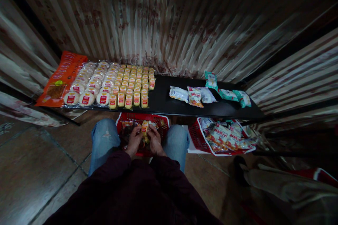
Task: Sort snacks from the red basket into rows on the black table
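Note:
I sit with a red basket (158, 117) of wrapped snacks between my knees. My left hand (134, 140) and my right hand (155, 139) are both over the basket, fingers closed on a small yellow snack packet (144, 127) held upright between them. On the black table (169, 103) in front lie rows of the same yellow packets (133, 84) and, to their left, round white wrapped cakes (89, 84).
An orange bag (62, 79) lies at the table's left end. White, orange and green snack bags (208, 93) lie on its right half. A second red basket (224, 137) of packets sits on the floor at right. Corrugated metal walls close in behind.

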`<state>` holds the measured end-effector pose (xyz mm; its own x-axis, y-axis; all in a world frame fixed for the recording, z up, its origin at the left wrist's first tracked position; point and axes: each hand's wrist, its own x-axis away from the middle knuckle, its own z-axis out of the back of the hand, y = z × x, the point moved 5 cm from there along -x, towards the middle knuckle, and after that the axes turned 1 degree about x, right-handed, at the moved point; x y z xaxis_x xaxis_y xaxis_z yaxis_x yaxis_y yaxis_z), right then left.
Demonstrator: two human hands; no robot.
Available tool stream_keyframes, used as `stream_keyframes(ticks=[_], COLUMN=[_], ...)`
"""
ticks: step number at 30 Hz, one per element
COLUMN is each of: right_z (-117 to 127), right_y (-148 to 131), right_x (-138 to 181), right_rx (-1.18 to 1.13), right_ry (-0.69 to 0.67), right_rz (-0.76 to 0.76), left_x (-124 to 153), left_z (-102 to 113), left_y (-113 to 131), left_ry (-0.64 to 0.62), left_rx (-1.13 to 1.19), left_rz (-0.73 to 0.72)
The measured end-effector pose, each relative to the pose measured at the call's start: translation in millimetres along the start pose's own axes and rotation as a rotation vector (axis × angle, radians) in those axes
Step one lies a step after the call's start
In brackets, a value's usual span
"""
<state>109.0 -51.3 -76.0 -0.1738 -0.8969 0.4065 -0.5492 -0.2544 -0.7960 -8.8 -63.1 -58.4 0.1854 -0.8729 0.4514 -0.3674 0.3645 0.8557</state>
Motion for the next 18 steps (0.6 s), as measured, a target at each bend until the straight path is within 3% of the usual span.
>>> stream_keyframes(ticks=[18], right_z=[-13], right_y=[-10], right_x=[8], right_rx=[0.124], right_ry=[-0.087], right_rz=[0.088], left_x=[-2], left_z=[4], left_y=[-13], left_ry=[0.051], left_rx=[0.081], left_rz=[0.183])
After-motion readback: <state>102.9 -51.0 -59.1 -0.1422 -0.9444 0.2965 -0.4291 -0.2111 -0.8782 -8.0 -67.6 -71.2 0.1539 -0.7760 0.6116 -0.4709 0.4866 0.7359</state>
